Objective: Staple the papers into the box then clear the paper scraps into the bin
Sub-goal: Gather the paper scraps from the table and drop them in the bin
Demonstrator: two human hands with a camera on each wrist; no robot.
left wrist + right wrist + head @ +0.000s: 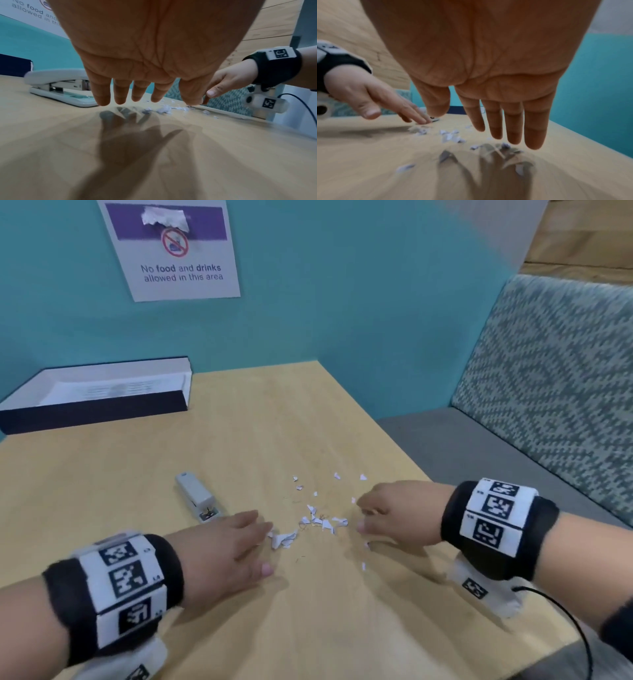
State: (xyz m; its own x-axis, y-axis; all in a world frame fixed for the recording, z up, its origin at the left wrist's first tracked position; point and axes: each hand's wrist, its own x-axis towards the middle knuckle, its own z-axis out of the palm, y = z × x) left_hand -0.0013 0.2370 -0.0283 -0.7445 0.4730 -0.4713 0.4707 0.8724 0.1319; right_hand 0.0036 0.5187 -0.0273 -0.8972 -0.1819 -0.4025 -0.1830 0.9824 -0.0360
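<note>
- We read the sign [171,251]: "No food and drinks allowed in this area".
- We find left hand [226,546] and right hand [394,511] flat-fingered, empty, flanking scraps [315,520].

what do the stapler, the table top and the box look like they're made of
Stapler: light grey plastic shell, smooth and slightly glossy, with bare metal parts showing at its mouth in the left wrist view.
Table top: pale wood-look surface with faint grain and a soft sheen; probably laminate, though real wood cannot be ruled out.
Box: looks like stiff card, dark matte outside, white inside, with thin straight walls.
</note>
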